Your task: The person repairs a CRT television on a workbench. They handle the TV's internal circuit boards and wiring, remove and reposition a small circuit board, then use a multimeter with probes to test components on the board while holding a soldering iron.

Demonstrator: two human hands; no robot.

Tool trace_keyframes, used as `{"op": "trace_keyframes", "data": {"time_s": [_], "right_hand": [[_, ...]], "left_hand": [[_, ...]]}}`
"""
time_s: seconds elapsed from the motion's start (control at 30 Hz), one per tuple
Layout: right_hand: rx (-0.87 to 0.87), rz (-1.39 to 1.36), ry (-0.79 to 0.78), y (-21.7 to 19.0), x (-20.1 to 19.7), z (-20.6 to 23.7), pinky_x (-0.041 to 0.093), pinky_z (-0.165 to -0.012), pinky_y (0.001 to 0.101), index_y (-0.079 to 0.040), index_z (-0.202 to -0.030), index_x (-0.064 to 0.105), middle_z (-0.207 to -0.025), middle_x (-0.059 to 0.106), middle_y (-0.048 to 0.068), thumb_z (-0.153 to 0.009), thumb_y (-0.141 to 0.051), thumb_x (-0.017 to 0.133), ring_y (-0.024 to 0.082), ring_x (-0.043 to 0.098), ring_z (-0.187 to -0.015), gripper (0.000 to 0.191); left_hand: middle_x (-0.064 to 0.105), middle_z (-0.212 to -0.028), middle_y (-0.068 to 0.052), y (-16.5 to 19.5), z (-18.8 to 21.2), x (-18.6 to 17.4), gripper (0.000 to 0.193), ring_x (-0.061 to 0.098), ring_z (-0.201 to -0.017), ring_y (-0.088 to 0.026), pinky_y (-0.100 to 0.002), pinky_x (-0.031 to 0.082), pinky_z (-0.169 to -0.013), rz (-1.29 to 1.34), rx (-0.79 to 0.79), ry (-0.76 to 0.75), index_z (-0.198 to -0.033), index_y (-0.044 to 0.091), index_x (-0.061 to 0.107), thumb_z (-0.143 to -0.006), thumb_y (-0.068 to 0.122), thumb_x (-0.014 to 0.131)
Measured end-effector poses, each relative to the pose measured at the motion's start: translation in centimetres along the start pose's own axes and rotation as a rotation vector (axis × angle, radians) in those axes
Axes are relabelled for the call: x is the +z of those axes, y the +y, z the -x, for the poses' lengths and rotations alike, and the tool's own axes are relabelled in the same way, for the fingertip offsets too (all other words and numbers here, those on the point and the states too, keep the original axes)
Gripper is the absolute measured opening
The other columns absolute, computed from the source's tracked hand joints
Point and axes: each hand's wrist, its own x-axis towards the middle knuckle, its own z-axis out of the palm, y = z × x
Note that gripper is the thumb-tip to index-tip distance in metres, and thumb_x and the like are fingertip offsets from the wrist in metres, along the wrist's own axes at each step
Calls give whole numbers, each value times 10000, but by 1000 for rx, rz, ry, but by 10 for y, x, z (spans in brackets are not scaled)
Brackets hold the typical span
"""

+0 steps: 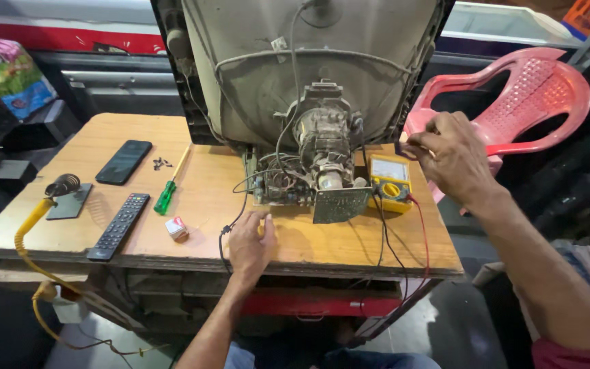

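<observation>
Here we are over a wooden workbench (138,137), and the big item is an opened tube television (308,68) standing at the far middle, its grey glass cone facing us. At its base sits the exposed circuit board (278,181), wires tangled over it, with a metal plate (339,203) leaning just right of it.

The left hand (250,242) lies flat on the near part of the bench, palm down, fingers spread and pointing toward the board, gripping nothing. A black cable (230,229) runs just beside its thumb side.

The right hand (448,154) is raised at the right edge of the set, fingers curled in and pinched on something small and dark; what exactly it pinches is hard to make out from here. Just left of and below that hand rests a yellow multimeter (390,181), its red lead (423,239) and a black one trailing over the near edge.

Over on the left: a green-handled screwdriver (169,191), a little heap of dark screws (162,163), a black phone (123,161) face up, a black remote control (119,225), a small red-and-white box (177,227). A coiled soldering-iron stand (66,188) sits at the far left, a yellow cord (29,232) drooping off the bench beside it. Behind the right hand, a pink plastic chair (527,96).
</observation>
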Motion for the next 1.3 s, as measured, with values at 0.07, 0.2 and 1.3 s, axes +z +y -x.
{"op": "trace_keyframes", "data": {"time_s": [0.07, 0.2, 1.3], "right_hand": [[108, -237, -91, -1, 11, 3, 531, -726, 441, -103, -1009, 745, -946, 725, 135, -892, -199, 718, 323, 690, -844, 154], [353, -578, -296, -11, 77, 18, 559, -694, 383, -27, -1100, 738, -930, 764, 157, -900, -179, 700, 253, 734, -769, 254], [1202, -1477, -145, -57, 194, 34, 587, -808, 435, -89, -1277, 615, -1053, 707, 116, -931, -489, 671, 264, 693, -901, 532]], "left_hand": [[701, -897, -119, 1, 0, 0, 120, 666, -787, -327, -445, 521, -712, -8, -32, -22, -1001, 69, 711, -926, 158, 679], [687, -821, -103, 0, -2, 1, 108, 656, -690, -293, -438, 514, -652, -4, -96, -37, -985, 84, 717, -931, 168, 676], [643, -1328, -166, -1, 47, 157, 417, 678, -1146, -265, -382, 555, -934, 1712, -1038, -163, -1397, 3, 483, -997, 118, 460]]}}
